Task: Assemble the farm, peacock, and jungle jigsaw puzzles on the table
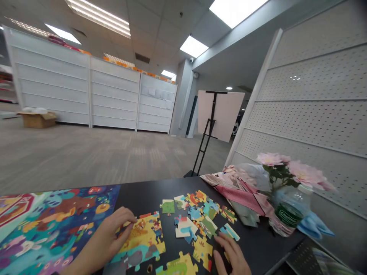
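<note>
Yellow interlocked jigsaw pieces (149, 230) beside the curled fingers of the left hand (110, 233) seem best steadied flat; right hand (229, 253) half-open, both grips unclear.

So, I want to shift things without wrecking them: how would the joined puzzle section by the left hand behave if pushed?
The joined puzzle section would probably slide, as it lies flat on the dark tabletop. It may buckle or split at its seams, since it looks made of interlocking pieces. It appears thin, so it's likely light.
</note>
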`<state>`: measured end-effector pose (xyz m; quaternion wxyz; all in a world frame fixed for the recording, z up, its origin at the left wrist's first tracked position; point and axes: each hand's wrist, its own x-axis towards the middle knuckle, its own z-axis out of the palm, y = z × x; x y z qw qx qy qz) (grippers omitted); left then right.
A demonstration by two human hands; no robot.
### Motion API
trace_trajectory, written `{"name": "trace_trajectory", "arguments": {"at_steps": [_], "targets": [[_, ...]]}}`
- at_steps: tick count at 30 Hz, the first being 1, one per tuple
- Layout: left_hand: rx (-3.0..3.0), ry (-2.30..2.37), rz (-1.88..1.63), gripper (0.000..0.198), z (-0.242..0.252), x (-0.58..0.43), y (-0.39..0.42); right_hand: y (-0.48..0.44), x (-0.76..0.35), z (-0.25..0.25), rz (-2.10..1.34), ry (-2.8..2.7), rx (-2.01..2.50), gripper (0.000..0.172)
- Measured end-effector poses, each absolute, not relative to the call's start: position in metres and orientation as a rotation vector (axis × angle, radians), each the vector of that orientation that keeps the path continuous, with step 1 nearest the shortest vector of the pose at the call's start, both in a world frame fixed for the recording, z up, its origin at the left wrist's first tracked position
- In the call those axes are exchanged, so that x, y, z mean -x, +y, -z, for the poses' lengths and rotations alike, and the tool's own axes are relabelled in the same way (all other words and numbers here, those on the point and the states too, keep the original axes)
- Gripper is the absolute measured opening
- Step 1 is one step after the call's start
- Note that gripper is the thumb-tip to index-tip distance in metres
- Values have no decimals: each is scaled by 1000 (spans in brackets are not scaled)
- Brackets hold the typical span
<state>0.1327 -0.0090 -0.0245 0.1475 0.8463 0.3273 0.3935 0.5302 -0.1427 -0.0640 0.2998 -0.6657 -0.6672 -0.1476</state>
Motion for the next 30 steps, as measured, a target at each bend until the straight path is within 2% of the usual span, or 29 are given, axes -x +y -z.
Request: {"name": "trace_trajectory", "arguments": {"at_steps": [3, 6, 13, 18, 21, 24, 26, 28, 30], "targets": [[-2420, 954, -1134, 19, 24, -132, -8, -121, -522, 40, 272, -1842, 1876, 46], [-2397, 955, -1133, 19, 22, -132, -9, -100, -522, 30, 71, -1967, 2010, 51], [-2377, 918, -1017, 21, 17, -133, -11, -81, -576, 51, 395, -1666, 2344, 52], [-2367, 907, -924, 22, 16, -133, -11, -90, -512, 39, 114, -2059, 1972, 51], [-2362, 909, -872, 21, 16, -131, -10, -98, -460, 55, 57, -2394, 1616, 46], [-2361, 911, -841, 23, 16, -130, -11, -103, -435, 78, 113, -2499, 1398, 61], [-2364, 913, -820, 23, 16, -129, -11, -105, -432, 84, 145, -2484, 1411, 71], [-2366, 910, -804, 21, 15, -130, -12, -108, -434, 76, 121, -2476, 1500, 81], [-2368, 904, -792, 20, 15, -130, -12, -110, -438, 59, 44, -2479, 1610, 83]]}}
